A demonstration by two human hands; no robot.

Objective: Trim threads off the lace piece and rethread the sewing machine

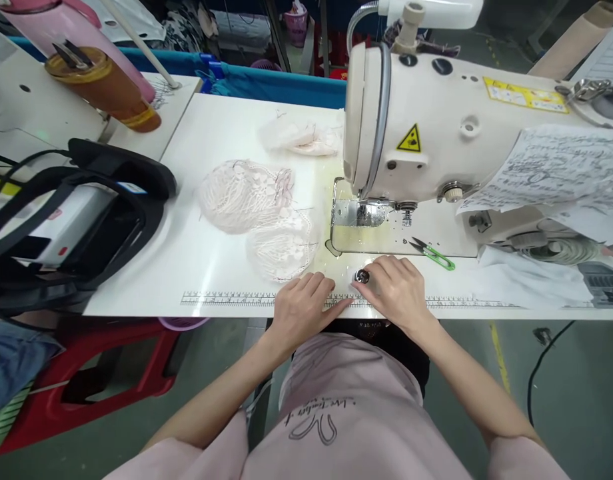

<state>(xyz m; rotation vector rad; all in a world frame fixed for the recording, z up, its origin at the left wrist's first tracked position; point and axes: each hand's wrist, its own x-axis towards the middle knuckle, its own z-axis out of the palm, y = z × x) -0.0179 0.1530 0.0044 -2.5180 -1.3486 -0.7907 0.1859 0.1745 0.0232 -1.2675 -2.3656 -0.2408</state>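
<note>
My right hand [394, 290] is at the table's front edge, thumb and fingers closed on a small round metal bobbin case [361, 276]. Close by on the left, my left hand [306, 305] rests over the printed ruler [226, 299], its fingers curled and its thumb stretched towards the right hand. Whatever those curled fingers may hold is hidden. Behind both hands stands the white sewing machine [436, 147], its needle area above the metal plate [346, 213]. Green-handled thread snips [434, 255] lie just beyond my right hand. Pale lace cup pieces [241, 197] lie left of the machine.
Another pale fabric piece [306, 137] lies farther back. At the left are a black-strapped device [81, 220], an amber bottle [101, 87] and a pink bottle [76, 33]. Handwritten papers [561, 177] hang over the machine's right side, with white cloth [521, 277] below.
</note>
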